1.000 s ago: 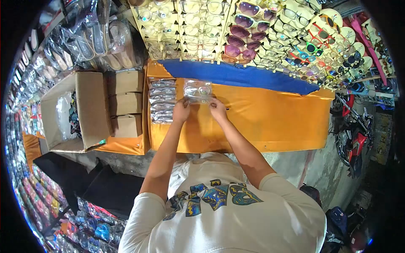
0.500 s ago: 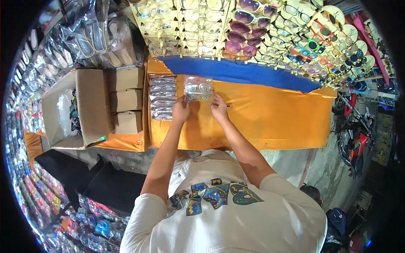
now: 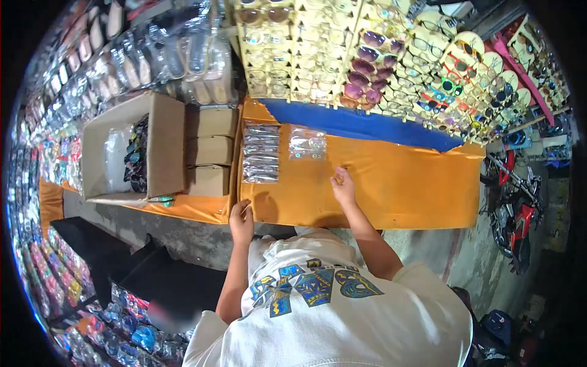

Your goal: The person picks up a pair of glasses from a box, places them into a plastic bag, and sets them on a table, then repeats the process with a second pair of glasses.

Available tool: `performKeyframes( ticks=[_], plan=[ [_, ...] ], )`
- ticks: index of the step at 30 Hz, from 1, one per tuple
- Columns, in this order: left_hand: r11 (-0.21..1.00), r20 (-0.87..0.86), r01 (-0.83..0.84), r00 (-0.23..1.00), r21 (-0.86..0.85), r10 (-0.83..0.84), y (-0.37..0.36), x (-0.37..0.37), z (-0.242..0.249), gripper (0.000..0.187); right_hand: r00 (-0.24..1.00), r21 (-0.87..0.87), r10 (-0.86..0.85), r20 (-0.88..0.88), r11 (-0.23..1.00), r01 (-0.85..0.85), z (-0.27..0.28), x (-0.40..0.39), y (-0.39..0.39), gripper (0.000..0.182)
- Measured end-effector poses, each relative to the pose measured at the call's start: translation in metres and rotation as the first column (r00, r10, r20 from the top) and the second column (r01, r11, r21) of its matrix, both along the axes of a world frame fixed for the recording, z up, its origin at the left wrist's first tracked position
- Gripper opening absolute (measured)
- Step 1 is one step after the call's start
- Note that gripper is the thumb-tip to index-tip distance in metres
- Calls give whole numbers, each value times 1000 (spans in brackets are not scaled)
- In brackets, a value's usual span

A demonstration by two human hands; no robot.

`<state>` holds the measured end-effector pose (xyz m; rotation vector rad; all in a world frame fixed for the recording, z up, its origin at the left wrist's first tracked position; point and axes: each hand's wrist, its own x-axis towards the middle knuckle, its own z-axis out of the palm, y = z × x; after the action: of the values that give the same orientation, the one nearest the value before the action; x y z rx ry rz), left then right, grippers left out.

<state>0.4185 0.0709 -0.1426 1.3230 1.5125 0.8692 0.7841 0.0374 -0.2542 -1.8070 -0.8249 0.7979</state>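
An open cardboard box [image 3: 137, 153] sits far left. The left hand [image 3: 242, 218] hangs loosely curled, empty, at the orange table [image 3: 403, 183] edge. The bagged glasses [image 3: 307, 144] lie released; the right hand [image 3: 343, 186] rests flat below them.

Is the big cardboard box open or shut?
Open. The box has its flap up, and clear bags and dark glasses show inside it.

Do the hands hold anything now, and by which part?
Nothing is held. The left hand is at the orange table's near edge; the right hand rests on it.
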Motion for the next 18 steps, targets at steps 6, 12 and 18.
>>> performKeyframes(
  ticks=[6, 12, 18],
  plan=[
    [953, 65, -253, 967, 166, 246, -27, -112, 10, 18, 997, 30, 49, -59, 998, -47, 62, -66, 7, 39],
    [872, 68, -438, 898, 217, 434, -57, -230, 39, 17, 946, 144, 241, -218, 966, -213, 149, -198, 48, 30],
    [802, 47, -529, 841, 277, 539, -85, -325, 110, 18, 869, 344, 425, -255, 879, -329, 219, -341, 87, 25]
  ],
)
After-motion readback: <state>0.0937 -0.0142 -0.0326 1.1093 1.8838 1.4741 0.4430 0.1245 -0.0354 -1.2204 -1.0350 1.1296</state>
